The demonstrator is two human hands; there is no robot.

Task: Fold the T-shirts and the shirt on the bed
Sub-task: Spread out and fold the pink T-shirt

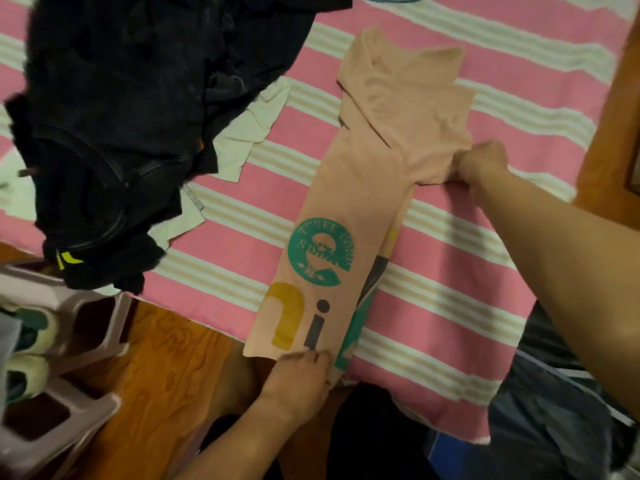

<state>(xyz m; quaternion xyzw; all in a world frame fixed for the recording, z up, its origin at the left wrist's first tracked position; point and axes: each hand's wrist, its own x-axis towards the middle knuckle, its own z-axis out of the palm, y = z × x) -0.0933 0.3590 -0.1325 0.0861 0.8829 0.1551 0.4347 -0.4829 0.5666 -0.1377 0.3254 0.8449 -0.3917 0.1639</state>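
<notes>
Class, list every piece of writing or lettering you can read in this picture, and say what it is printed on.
"e": big green letter on the peach T-shirt.
"n": big mustard letter on the same T-shirt, below the e.
"i": dark grey letter beside the n.
Small pale words inside the green e: too blurred to read.
Yellow mark on the dark clothes pile: no readable letters.

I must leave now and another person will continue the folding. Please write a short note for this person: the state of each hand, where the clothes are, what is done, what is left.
Left hand: holds the near hem of the peach T-shirt, at the bed edge.
Right hand: grips the shirt's right side, below the sleeves.
The peach T-shirt lies on the striped bed cover, already folded lengthwise into a long narrow strip, sleeves folded in.
Left to do: fold the strip crosswise.
The dark clothes pile, with a white garment under it, lies unfolded at the far left of the bed.
</notes>
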